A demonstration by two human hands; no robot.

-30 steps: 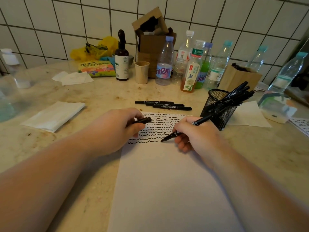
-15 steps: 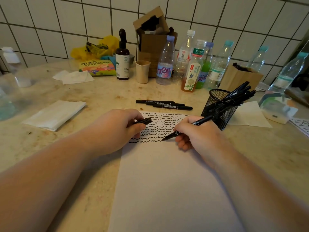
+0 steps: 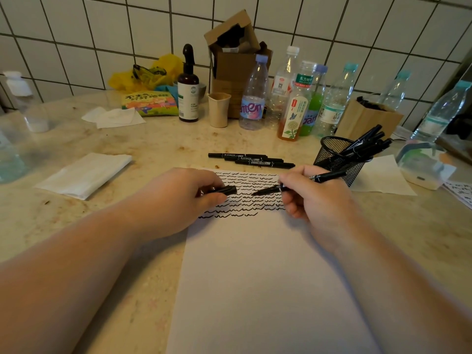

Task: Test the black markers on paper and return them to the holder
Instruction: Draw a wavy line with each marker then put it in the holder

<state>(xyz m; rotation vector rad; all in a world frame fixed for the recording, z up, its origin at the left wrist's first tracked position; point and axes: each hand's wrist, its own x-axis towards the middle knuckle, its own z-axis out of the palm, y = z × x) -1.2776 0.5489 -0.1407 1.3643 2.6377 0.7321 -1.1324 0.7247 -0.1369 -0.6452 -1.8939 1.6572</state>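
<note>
A long sheet of paper lies on a stained counter, running from the viewer's chest towards a tiled wall, its near part still blank. Where the two forearms end, the left hand pinches a black marker cap in its grip, resting on the sheet's left edge. The right hand grips the uncapped marker. A moment ago its tip was pressed low on the lowest wavy line; now it is raised and points at the cap, close but not touching. The lowest row of scribbles reads dark and solid, so this marker seems to have passed, and capping it looks like the next step. Just beyond the paper, three markers lie side by side, probably awaiting their turn. To the right, the mesh holder stands with several markers leaning in it. Bottles line the wall behind.
</note>
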